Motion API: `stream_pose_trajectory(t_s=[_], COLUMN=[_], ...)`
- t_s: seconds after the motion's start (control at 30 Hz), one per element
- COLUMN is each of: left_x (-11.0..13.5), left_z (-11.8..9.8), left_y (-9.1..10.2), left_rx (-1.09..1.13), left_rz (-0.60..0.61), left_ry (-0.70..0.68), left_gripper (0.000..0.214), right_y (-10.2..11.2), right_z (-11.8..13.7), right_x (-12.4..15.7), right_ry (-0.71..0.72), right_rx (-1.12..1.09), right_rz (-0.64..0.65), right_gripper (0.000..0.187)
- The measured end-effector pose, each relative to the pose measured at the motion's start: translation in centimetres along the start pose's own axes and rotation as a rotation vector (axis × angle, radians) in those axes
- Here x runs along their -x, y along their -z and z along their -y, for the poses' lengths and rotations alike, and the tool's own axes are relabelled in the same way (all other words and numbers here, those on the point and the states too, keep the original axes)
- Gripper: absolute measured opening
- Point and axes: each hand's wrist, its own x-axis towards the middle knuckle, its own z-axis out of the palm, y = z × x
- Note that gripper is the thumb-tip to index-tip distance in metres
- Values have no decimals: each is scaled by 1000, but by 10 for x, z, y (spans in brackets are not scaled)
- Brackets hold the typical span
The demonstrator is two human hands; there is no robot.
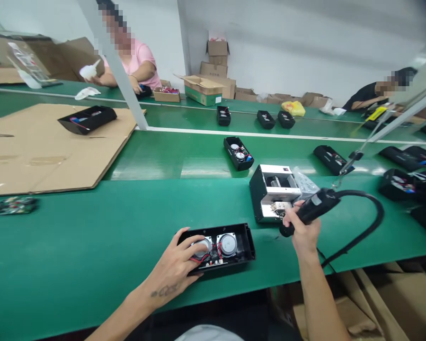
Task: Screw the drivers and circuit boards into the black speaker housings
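Observation:
In front of me on the green bench lies a black speaker housing (246,248), its open side up. Two round silver speakers (229,244) with red and black wires sit inside it. My left hand (181,255) grips the housing at its left end, thumb at the near edge and fingers reaching over the left speaker. My right hand (303,229) is wrapped round a black electric screwdriver (314,208), hung from a cable and tilted, its tip end pointing down-left, right of the housing and apart from it. Just beyond stands a black and silver screw feeder (273,194).
A cardboard sheet (46,151) with another housing on it covers the left. A circuit board (16,205) lies at left. More housings (238,154) stand on the middle line, with several piled at right (399,184). Two co-workers sit opposite. A grey post (117,61) rises at left.

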Motion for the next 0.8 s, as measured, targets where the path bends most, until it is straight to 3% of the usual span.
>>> stream_pose_trajectory(t_s=[0.17,0.27,0.37,0.47,0.57,0.7,0.8], left_x=[-14,-23,-25,-23,-23,-25,-25], left_z=[1,3,5,3,0,-3,-2], left_y=[-10,-15,-17,-16,-13,-11,-13], left_rx=[0,11,32,39,34,15,6], left_rz=[-62,-46,-47,-37,-22,-3,-14], left_ry=[40,33,28,31,31,26,19], left_gripper=[8,11,14,13,16,18,16], right_y=[-10,-19,-22,-21,-27,-49,-67], right_z=[30,34,34,37,46,58,59], right_x=[-35,-49,-47,-27,8,50,66], right_ry=[243,270,206,54,-51,9,60], right_rx=[-90,48,164,176,-9,-333,-392], right_rz=[-147,-108,-8,160,300,355,407], right_gripper=[52,51,42,39,38,32,29])
